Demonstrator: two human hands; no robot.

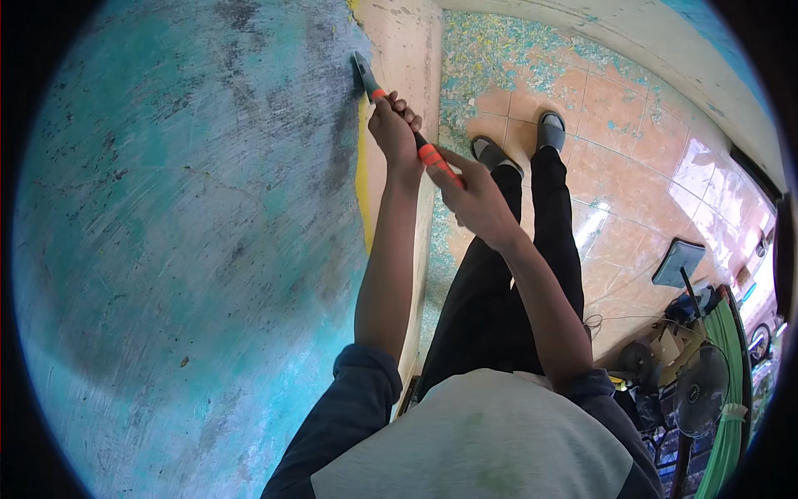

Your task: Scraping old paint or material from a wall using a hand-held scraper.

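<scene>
Both of my hands are on a long-handled scraper (368,76) with a black and orange-red handle. My left hand (396,134) is wrapped around the shaft just below its head. Further down, my right hand (477,196) grips the orange-red end of the handle (438,163). The scraper's blade lies against the blue-green painted wall (206,206), beside the edge where the paint meets a cream-coloured band (405,56). Grey patches and scratch marks cover the wall's worn paint. A narrow yellow strip (362,168) of paint runs along that edge.
Blue, green and yellow paint flakes (492,50) litter the tiled floor (611,125) along the wall and far corner. To the right are a flat rectangular head on a pole (679,262), a standing fan (701,392), a cable (629,317), cardboard (667,348) and a green curtain (726,387).
</scene>
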